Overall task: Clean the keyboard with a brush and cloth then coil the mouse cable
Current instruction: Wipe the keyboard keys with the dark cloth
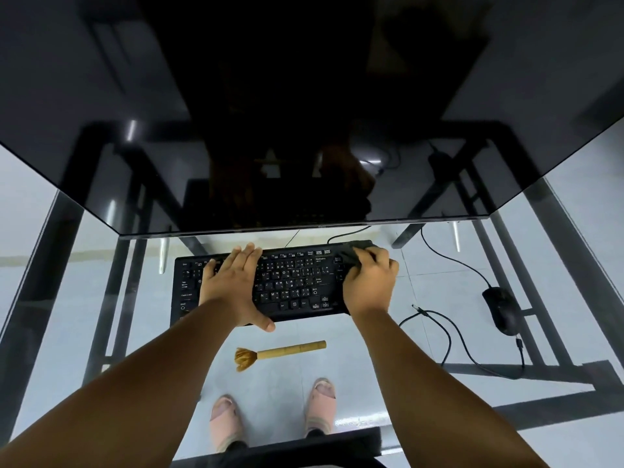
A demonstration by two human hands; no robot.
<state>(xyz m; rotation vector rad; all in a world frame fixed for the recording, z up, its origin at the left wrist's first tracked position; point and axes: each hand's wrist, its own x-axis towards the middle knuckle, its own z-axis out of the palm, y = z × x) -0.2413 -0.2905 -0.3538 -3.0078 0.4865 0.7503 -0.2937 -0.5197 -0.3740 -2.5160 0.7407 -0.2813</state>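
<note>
From the head camera I count one black rectangular keyboard with white legends (290,282), one wooden-handled brush with tan bristles (280,353), one dark crumpled cloth (354,253), one black corded mouse (503,310) and two hands. The keyboard lies on the clear glass desk top (84,298), its long axis running left to right, just below the lower edge of the wide dark monitor screen (304,130). My left hand (233,285) lies flat on the keyboard's left half, fingers pressed together and pointing away, thumb spread out past the near edge. My right hand (369,282) is curled over the cloth, pressing it onto the keyboard's far right corner. The brush rests on the glass near the keyboard's front edge, apart from both hands, lying almost left to right with the bristles at the left end and the handle tilted slightly up to the right. The mouse sits well to the right, its thin black cable (452,261) loose and uncoiled across the glass.
</note>
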